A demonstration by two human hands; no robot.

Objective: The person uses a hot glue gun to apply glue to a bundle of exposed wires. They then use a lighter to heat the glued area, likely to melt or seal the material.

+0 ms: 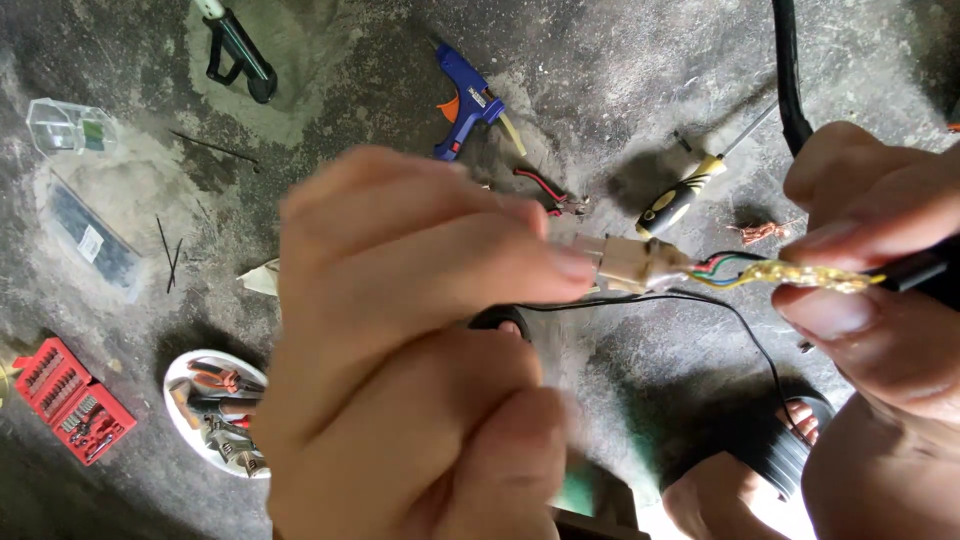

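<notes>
Rough grey concrete floor [620,60], dusty and stained, fills the background. We note items left to right. At the lower left edge sits a red bit set [70,400]; at the upper left, a clear plastic box [68,128] and, below it, a bag of dark cable ties [92,245]. A white bowl of pliers and wrenches [215,410] lies lower left of centre. A blue glue gun [465,100] rests at upper centre, and a yellow-and-black screwdriver [685,195] to its right.

Our left hand [400,350] is large and blurred in the centre of the frame; its fingertips close on the left end of a beige plastic connector [630,262], held well above the floor just right of centre. Coloured wires [725,268] leave the connector's right end and pass into a yellowish, glue-coated splice [810,275]. Our right hand [880,260], at the right edge, pinches that splice between thumb and forefinger, beside a black cable [925,270].

Judgement: we are handling the connector's wire joint. The next move likely needs a steady grip at both ends, without straining the thin wires.
</notes>
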